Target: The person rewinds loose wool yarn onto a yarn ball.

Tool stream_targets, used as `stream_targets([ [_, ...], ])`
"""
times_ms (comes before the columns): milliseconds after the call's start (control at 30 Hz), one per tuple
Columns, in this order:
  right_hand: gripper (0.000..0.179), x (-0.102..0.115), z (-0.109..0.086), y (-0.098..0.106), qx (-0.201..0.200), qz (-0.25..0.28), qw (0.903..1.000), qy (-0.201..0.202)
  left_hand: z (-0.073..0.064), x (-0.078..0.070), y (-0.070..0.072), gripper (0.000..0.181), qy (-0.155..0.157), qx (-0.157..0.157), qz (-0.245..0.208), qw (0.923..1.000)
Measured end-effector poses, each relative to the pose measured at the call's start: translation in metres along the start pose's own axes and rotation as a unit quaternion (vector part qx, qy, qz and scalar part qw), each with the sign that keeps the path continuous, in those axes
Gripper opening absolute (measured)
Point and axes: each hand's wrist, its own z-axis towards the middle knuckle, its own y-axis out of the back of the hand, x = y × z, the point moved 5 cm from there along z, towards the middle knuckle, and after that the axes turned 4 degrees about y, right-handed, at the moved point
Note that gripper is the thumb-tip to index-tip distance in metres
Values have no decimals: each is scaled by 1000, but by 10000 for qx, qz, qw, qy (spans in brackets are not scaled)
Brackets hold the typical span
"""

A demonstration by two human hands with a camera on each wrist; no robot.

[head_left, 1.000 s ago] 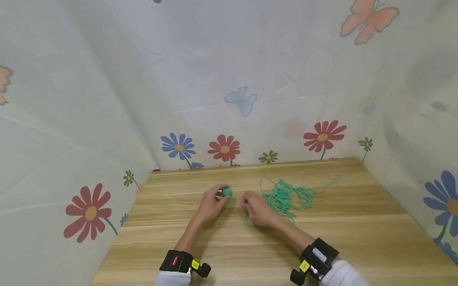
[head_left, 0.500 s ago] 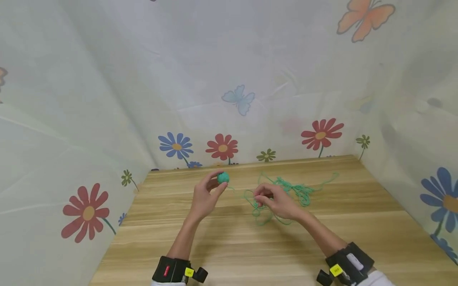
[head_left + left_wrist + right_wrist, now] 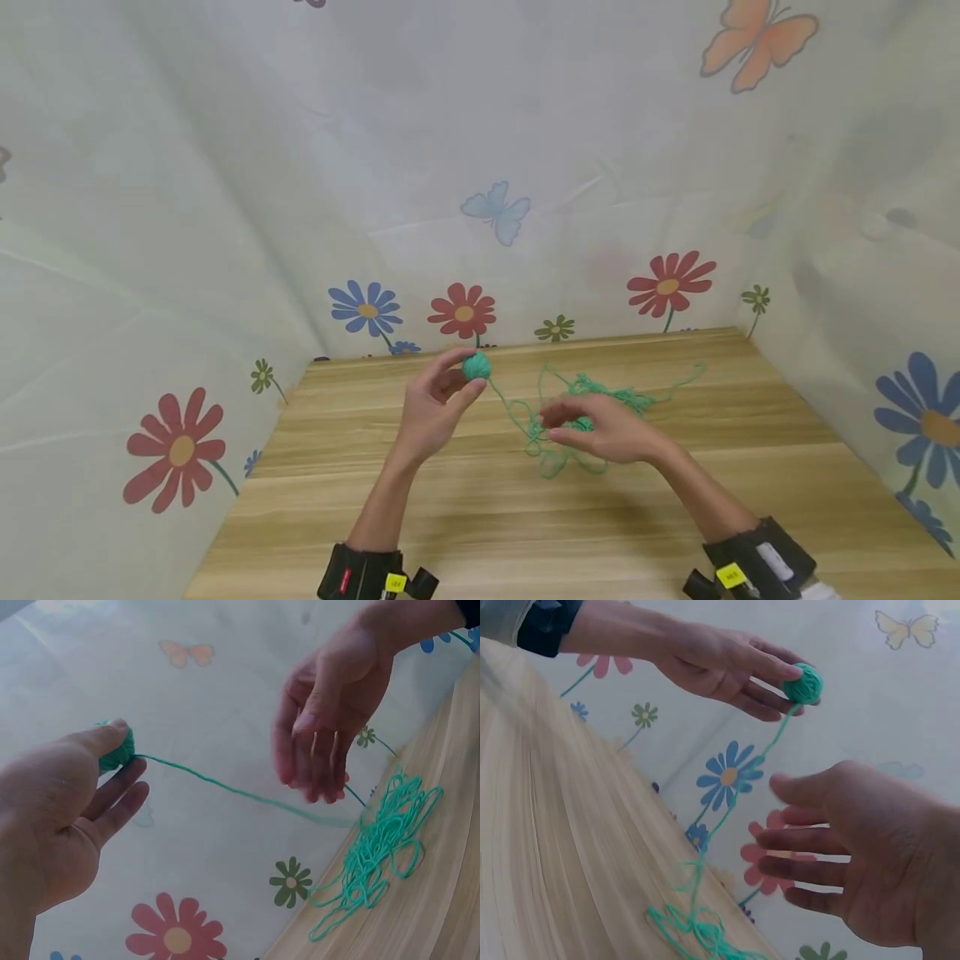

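Note:
A small ball of green yarn point(image 3: 477, 367) is pinched between the thumb and fingers of my left hand point(image 3: 435, 408), raised over the table. From the ball a single strand point(image 3: 217, 782) runs down to a loose, tangled heap of the same yarn point(image 3: 379, 844) on the wood. My right hand point(image 3: 603, 429) hovers above that heap, fingers gently bent and spread from the thumb. In the right wrist view this hand point(image 3: 870, 855) holds nothing, and the strand passes beyond its fingertips. In the head view it covers part of the heap.
The wooden table point(image 3: 360, 508) reaches back to a pale cloth backdrop point(image 3: 405, 167) printed with flowers and butterflies, which also rises at both sides. One yarn tail point(image 3: 686, 379) trails off to the right of the heap.
My left hand has lifted the yarn ball up and away from the table. My right hand has moved right, its pinching fingers have spread apart, and the strand now hangs between ball and heap.

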Motion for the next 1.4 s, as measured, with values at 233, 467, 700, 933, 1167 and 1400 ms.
stream_targets([
  [233,51,32,29,-7,-506,1222,9911,154,3,-16,-14,44,-313,335,-248,9986],
  [467,40,47,47,-10,-594,1966,9783,273,6,-23,-22,45,-362,305,-563,9973],
  [700,30,53,46,-7,-830,2025,9755,237,5,-43,-23,43,-364,148,-361,9986],
  [933,23,67,45,4,-1264,1662,9773,362,6,-57,-16,43,-405,-89,-88,9991],
  [1167,20,87,43,8,-1772,656,9755,1129,6,-49,-12,43,-526,-259,-137,9982],
  [1400,17,93,47,4,-2167,-500,9692,1060,5,-53,-9,41,-617,-266,-674,9955],
])
